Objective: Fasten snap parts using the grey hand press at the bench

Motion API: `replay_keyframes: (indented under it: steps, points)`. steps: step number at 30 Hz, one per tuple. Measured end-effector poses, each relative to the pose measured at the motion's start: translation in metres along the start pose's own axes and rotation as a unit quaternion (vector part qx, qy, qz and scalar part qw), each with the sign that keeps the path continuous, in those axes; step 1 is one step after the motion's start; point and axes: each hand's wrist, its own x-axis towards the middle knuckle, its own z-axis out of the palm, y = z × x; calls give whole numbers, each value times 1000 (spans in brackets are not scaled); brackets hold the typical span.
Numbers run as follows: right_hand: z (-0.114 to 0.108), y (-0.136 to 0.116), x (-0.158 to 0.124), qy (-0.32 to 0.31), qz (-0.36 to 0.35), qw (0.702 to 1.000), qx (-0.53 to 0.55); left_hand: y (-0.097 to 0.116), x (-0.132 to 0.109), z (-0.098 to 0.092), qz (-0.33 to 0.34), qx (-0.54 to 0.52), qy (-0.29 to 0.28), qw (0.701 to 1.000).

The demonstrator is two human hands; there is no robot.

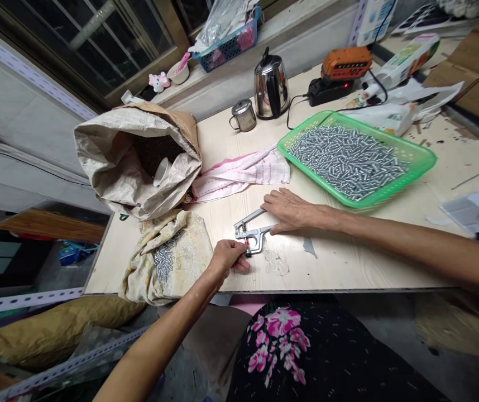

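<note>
Silver hand pliers (257, 233) with a spring between their handles, resembling snap-fastener pliers, lie low over the table. My right hand (286, 210) is closed around the handle ends, which are spread apart. At the jaws, my left hand (231, 255) pinches its fingertips together beside a small red part; whatever the fingers hold is too small to make out. A patterned cloth (195, 245) to the left bears a pile of small metal pieces (166, 259). Many similar silvery pieces (348, 159) fill a green plastic basket (390, 196) beyond my right forearm.
A large open sack (101, 148) stands at the left, beside a pink-white towel (243, 172). Behind are a metal mug (244, 116), a kettle (271, 86) and an orange battery (346, 62) on a charger. A clear plastic scrap (276, 262) lies near the table's front edge.
</note>
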Motion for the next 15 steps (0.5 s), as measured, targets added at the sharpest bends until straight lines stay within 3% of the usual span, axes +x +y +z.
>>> replay_keyframes:
  steps: [2,4,6,9,12,15]
  points:
    - [3,0,-1,13,6,1000,7,-2,-5,0,98,123,82,984]
    - [6,-3,-2,16,14,1000,13,0,-7,5,227,232,176,929]
    - [7,-6,-4,18,20,999,26,5,-2,12,334,303,207,868]
    - [4,-9,-8,7,20,999,50,15,18,21,422,358,145,820]
    - [-3,-9,-15,-22,36,997,64,23,36,23,441,380,78,810]
    - [-11,-8,-20,-45,51,996,65,32,43,22,449,406,55,794]
